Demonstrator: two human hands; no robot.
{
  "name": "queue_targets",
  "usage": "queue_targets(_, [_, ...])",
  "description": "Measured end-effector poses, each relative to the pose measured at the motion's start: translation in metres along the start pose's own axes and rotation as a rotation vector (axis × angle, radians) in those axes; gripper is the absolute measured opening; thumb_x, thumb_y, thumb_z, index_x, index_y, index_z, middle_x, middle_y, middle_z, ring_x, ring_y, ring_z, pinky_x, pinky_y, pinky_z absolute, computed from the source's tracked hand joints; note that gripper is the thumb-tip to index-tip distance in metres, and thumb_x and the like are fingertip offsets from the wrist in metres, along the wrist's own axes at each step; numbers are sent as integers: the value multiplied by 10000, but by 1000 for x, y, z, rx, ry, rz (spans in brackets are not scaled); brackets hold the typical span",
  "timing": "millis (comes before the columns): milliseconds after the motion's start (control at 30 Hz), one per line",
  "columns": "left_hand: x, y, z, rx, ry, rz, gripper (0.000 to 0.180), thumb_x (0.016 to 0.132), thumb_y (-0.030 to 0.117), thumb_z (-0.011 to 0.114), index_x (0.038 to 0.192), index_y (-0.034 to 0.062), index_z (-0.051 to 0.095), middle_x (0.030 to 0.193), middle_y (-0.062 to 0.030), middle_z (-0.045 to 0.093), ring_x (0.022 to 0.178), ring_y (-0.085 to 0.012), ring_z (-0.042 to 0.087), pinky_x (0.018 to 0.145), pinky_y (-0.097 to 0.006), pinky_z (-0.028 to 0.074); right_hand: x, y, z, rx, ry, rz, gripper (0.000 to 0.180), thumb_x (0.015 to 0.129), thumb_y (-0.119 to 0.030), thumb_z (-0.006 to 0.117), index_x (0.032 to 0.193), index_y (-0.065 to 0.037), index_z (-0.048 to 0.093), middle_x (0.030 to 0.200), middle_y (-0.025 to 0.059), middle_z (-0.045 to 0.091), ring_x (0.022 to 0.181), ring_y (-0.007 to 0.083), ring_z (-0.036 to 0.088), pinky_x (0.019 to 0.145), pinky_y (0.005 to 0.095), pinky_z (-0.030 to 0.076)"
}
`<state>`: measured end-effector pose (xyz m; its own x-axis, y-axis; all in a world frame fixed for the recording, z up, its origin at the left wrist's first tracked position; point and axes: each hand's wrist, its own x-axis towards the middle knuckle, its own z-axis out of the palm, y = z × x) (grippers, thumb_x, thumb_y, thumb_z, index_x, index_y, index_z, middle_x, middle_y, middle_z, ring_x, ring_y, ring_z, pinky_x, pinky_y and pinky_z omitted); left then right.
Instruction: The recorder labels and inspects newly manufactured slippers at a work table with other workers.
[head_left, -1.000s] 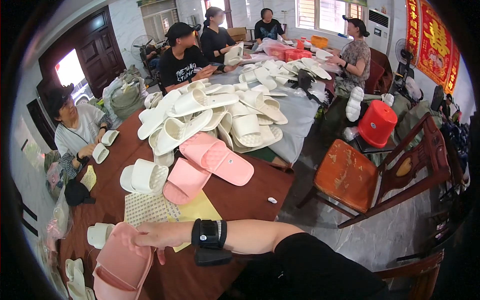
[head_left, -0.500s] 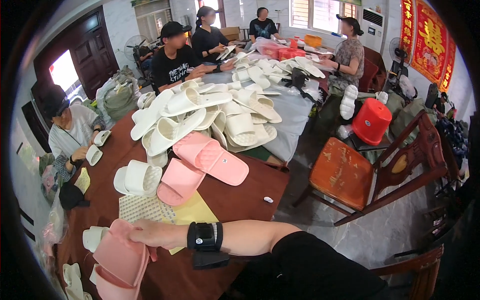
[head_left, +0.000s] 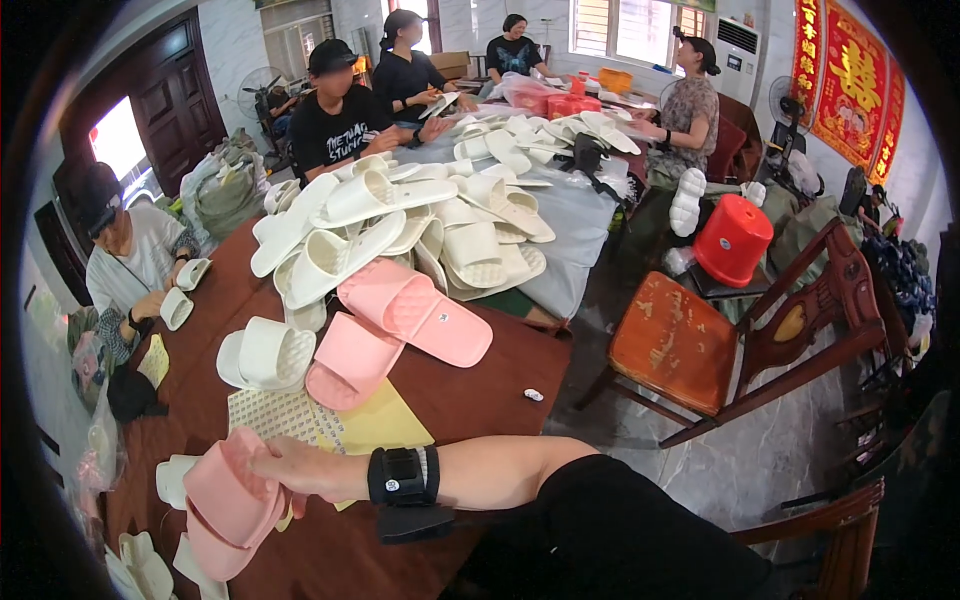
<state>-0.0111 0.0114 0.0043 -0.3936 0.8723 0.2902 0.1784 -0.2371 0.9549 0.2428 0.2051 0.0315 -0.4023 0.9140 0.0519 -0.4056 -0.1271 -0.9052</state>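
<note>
My right hand (head_left: 292, 466) reaches in across the table and grips a pair of pink slide slippers (head_left: 234, 488), held together at the table's near left. Its fingers are partly hidden behind them. My left hand is out of sight. White slippers (head_left: 172, 484) lie beside and under the held pair. Farther along, another pair of pink slippers (head_left: 455, 330) lies overlapped, one with a small label on its insole. Left of these rests a white pair (head_left: 262, 355). A sheet with rows of small stickers (head_left: 262, 412) and a yellow sheet (head_left: 392, 424) lie between them and my forearm.
A large heap of white slippers (head_left: 365, 200) covers the table's middle. Several people sit around it, one at the left (head_left: 140, 255) handling white slippers. A wooden chair (head_left: 680, 340) and a red bucket (head_left: 734, 240) stand at the right. A small white scrap (head_left: 533, 395) lies near the table edge.
The held pink slippers have been raised and drawn slightly away from me, tilting a little. More of the white slippers beneath shows. My view has shifted slightly.
</note>
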Motion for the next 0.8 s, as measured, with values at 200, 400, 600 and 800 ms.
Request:
queue_targets(200, [-5, -7, -5, -12, -30, 135, 226, 951, 98, 545, 1079, -79, 604, 844, -143, 644, 739, -207, 569, 696, -312, 485, 2, 1, -1, 24, 46, 22, 375, 906, -283, 483, 1070, 54, 486, 787, 137, 623, 531, 186, 623, 350, 285, 473])
queue_targets(400, [-7, -7, -4, -32, -33, 182, 204, 947, 90, 535, 1051, -68, 610, 827, -141, 643, 728, -210, 567, 688, -316, 484, -3, -3, -2, -11, 58, 35, 420, 892, -357, 507, 1068, 23, 518, 872, 97, 613, 665, 147, 612, 436, 273, 479])
queue_targets(600, [-8, -6, -2, -30, -5, 172, 199, 948, 110, 539, 1018, -59, 618, 818, -132, 641, 722, -210, 565, 684, -316, 480, -1, -1, -3, 46, 42, -25, 381, 911, -338, 485, 1062, 11, 509, 847, 99, 613, 641, 157, 622, 434, 281, 485])
queue_targets(800, [-10, -2, 0, -5, 9, 175, 202, 951, 133, 543, 995, -51, 617, 799, -120, 629, 721, -203, 560, 692, -320, 472, 3, 0, -3, 65, 76, -55, 346, 926, -325, 471, 1033, 4, 494, 798, 95, 611, 600, 164, 627, 403, 285, 481])
